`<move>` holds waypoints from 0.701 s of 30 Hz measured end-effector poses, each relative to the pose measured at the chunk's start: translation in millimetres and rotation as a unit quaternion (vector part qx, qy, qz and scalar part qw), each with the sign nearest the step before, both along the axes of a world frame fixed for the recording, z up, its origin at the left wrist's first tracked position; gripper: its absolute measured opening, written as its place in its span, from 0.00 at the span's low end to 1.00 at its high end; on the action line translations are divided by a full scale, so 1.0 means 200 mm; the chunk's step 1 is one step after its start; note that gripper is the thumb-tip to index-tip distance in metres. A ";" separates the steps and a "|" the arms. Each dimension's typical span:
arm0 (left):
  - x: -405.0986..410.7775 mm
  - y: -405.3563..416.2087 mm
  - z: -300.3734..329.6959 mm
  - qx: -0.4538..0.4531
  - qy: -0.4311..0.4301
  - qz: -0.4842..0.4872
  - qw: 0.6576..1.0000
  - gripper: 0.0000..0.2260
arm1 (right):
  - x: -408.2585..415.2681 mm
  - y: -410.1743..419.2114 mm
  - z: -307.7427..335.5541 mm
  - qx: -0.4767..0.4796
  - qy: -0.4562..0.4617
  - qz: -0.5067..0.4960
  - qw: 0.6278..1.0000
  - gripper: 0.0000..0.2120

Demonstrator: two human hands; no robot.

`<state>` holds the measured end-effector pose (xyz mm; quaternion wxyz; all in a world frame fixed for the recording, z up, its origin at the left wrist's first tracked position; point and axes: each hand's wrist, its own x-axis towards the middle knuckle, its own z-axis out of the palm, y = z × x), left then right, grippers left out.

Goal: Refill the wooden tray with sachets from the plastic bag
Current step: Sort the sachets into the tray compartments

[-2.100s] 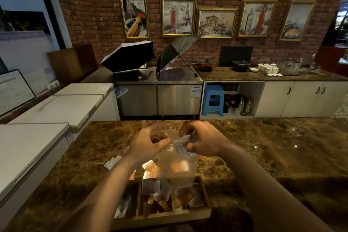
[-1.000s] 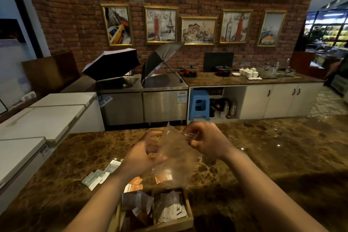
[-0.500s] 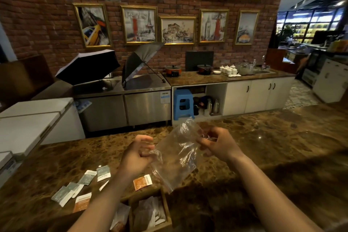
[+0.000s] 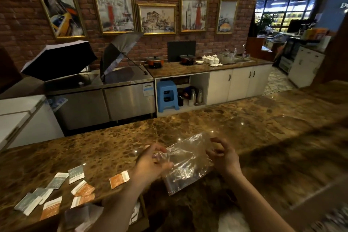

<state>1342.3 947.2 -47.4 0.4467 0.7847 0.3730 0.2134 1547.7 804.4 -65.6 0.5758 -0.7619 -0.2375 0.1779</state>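
An empty clear plastic bag hangs crumpled low over the brown marble counter, between my hands. My left hand pinches its left edge. My right hand is at its right edge with the fingers curled and apart, not clearly gripping. The wooden tray sits at the bottom edge, mostly hidden under my left forearm; a white sachet shows inside it. Several loose sachets lie on the counter to the left: an orange one, a grey-green one and more.
A blurred white object lies at the bottom edge near my right forearm. White chest freezers stand at the left. Behind the counter are a steel unit with two open umbrellas and a blue stool.
The view has swung right, so the tray has slid to the bottom left. The sachets that were in the bag 2.1 s ago are out. The bag has come lower and my right fingers have loosened.
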 end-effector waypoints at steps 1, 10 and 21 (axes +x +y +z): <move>0.02 -0.01 -0.03 0.008 0.011 -0.004 1.000 0.17 | 0.00 -0.01 -0.02 -0.017 -0.022 -0.012 1.000 0.20; 0.12 -0.11 -0.29 0.097 0.093 -0.026 0.991 0.14 | -0.07 -0.13 -0.20 -0.191 -0.204 0.034 0.960 0.35; 0.02 -0.12 -0.33 0.145 0.275 -0.147 0.939 0.32 | -0.10 -0.07 -0.32 -0.378 -0.252 0.152 0.878 0.20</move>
